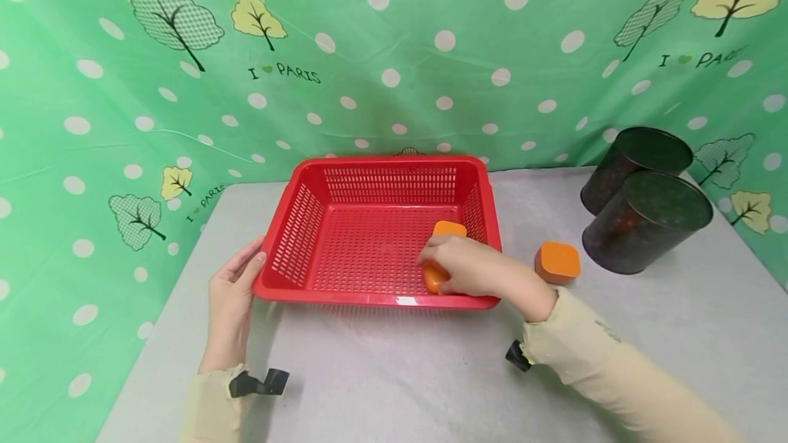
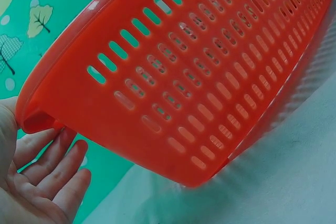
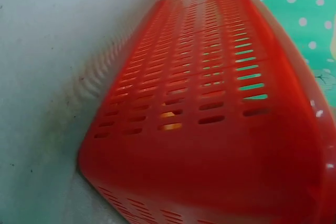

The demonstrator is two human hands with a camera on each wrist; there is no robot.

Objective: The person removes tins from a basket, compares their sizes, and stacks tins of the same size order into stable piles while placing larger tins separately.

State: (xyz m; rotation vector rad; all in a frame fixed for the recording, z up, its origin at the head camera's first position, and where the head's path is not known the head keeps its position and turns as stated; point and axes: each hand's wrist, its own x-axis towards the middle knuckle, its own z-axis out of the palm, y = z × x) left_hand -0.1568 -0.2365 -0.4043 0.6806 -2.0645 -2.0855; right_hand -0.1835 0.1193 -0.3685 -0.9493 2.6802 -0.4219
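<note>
A red plastic basket (image 1: 363, 245) with slotted walls stands on the table in the head view. My left hand (image 1: 230, 292) grips its left rim near the front corner, thumb on top. In the left wrist view the fingers (image 2: 60, 169) of that hand reach under the rim. Inside the basket's front right corner, my right hand (image 1: 470, 265) holds a shiny, rounded orange object (image 1: 434, 279), partly hidden by the fingers. Just behind that hand lies an orange block (image 1: 449, 228) with rounded corners. The right wrist view shows the basket's outer wall (image 3: 210, 145), not the right hand.
Right of the basket, another orange block (image 1: 557, 262) with rounded corners sits on the grey-white table (image 1: 394, 374). Two dark cylindrical cans (image 1: 643, 224) stand farther right, one behind the other. A green patterned curtain (image 1: 394, 39) hangs behind the table.
</note>
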